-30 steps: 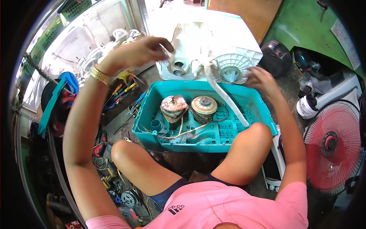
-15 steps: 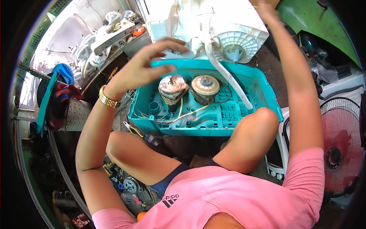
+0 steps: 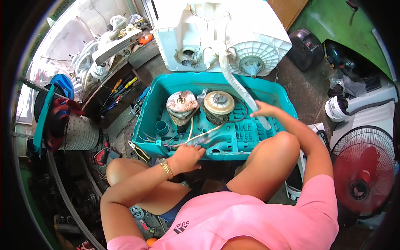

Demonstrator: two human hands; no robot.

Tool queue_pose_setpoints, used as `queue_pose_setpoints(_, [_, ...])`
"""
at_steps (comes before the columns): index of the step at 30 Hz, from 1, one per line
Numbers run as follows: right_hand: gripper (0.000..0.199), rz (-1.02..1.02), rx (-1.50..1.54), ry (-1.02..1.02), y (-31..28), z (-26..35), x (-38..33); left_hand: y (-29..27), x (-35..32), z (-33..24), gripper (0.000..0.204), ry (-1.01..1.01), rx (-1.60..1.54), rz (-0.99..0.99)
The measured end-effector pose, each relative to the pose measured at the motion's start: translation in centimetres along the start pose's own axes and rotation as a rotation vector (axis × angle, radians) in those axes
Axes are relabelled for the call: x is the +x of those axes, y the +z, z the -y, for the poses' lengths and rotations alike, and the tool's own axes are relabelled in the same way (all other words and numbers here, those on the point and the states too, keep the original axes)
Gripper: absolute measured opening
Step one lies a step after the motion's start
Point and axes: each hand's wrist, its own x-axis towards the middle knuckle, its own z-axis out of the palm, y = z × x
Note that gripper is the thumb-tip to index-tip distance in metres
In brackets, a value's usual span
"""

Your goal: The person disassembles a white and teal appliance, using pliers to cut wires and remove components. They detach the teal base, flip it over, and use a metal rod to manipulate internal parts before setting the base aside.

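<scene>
White hose (image 3: 238, 86) is now held in the right hand (image 3: 267, 110); left hand (image 3: 187, 159) has lowered, grip unclear.

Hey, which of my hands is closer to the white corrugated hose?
Your right hand: it is right at the hose. Your left hand is farther left, by the teal base's near edge.

Open boxy teal plastic base (image 3: 225, 156), lying flat, white ribbed hose (image 3: 240, 88), slanting across its far rim
</scene>
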Motion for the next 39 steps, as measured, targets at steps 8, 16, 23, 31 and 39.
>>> queue_pose_setpoints(8, [0.059, 0.295, -0.597, 0.181, -9.3, 5.2, -1.7, 3.5, 0.2, 1.3, 0.031, -0.063, -0.135, -0.076])
queue_pose_setpoints(16, [0.07, -0.786, -1.3, 0.244, -18.0, 10.7, -2.7, 4.2, 1.2, 1.4, 0.02, -0.104, -0.117, -0.112])
queue_pose_setpoints(23, [0.05, -0.467, -0.612, -0.262, -6.7, 9.3, -6.0, 4.5, 0.8, 1.2, 0.025, -0.113, -0.143, -0.23])
queue_pose_setpoints(31, [0.025, -0.357, -0.079, -0.025, -0.5, 4.6, -20.7, 4.1, 0.9, 1.5, 0.028, -0.139, -0.145, -0.238])
queue_pose_setpoints(39, [0.032, -0.567, -0.553, -0.214, 2.3, 5.0, -20.7, 1.3, 1.5, 2.7, 0.027, -0.129, -0.043, -0.411])
